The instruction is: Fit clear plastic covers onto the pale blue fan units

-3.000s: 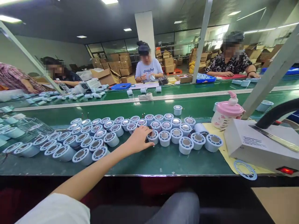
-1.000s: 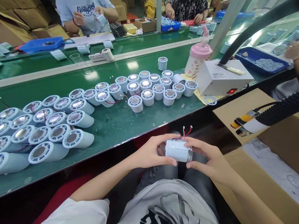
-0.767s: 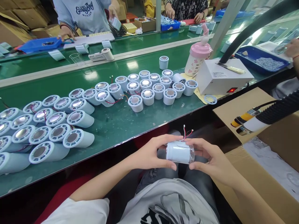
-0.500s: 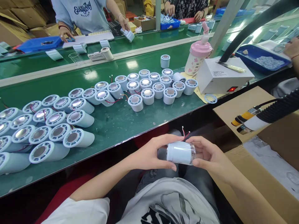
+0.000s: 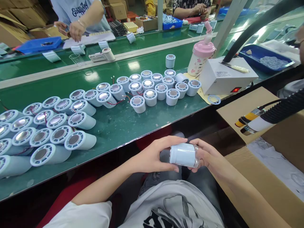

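**A small round part held in both hands**

We hold a pale blue round part (image 5: 184, 154) over our lap, just near of the table edge. It lies on its side. Its long way runs left to right, from one hand to the other. The left hand (image 5: 154, 155) wraps the left end, with the thumb on top and the fingers (image 5: 172, 168) under it. The right hand (image 5: 209, 156) cups the right end, where a clear cap shows. Both hands are closed on the part, and both touch it, so neither one is nearer.

Out past our hands lies the green table (image 5: 123, 123). On it, far and a bit left of the part, stands a bunch of the same round parts (image 5: 152, 88), set upright with shiny tops. More of them lie tipped over in a pile (image 5: 49, 129) at the far left. To the right sit a white box (image 5: 225, 77) with a red light and a pink bottle (image 5: 200, 55) behind it. A flat ring (image 5: 213, 99) lies near the table edge. Near right is a cardboard box (image 5: 261, 177). Across the table, another person's hands (image 5: 73, 28) are busy.
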Action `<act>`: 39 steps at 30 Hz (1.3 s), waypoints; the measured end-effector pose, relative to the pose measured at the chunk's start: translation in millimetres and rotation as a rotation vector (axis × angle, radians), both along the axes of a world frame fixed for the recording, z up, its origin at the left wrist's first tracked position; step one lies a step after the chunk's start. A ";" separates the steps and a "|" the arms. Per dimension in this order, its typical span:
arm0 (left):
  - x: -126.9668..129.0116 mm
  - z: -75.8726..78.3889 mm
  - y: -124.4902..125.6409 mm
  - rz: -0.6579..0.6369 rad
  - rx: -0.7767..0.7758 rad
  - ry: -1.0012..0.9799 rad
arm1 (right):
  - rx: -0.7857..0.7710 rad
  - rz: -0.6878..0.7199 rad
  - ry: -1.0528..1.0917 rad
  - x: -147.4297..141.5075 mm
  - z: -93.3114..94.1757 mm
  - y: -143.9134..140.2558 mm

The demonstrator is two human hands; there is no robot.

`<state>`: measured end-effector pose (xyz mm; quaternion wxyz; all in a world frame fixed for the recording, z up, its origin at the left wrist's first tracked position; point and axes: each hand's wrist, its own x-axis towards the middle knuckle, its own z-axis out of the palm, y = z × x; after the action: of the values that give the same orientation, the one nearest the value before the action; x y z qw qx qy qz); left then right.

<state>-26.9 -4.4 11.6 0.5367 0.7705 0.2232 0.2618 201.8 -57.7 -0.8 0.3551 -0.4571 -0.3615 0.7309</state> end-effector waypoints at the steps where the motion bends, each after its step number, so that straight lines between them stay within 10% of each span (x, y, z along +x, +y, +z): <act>1: 0.0 0.0 -0.1 -0.001 0.000 -0.005 | -0.013 0.005 -0.001 -1.3 0.1 -0.3; 22: 3.4 -2.1 -5.8 0.008 -0.102 -0.053 | -0.419 0.215 0.156 -9.4 0.7 -0.8; 25: 4.1 2.5 -9.2 0.065 -0.223 0.005 | -0.150 0.154 0.071 -6.9 -2.6 -4.9; 32: 4.2 3.8 -6.8 0.047 -0.416 0.065 | 1.097 0.062 -0.595 8.3 -10.6 -10.3; 39: 2.1 12.0 -5.1 -0.058 -0.410 0.021 | 0.389 0.082 -0.109 7.8 -5.8 -15.5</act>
<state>-24.7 -9.6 23.5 0.6873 0.6539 0.2550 0.1871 209.6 -73.2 -6.7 0.3868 -0.4036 -0.5329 0.6352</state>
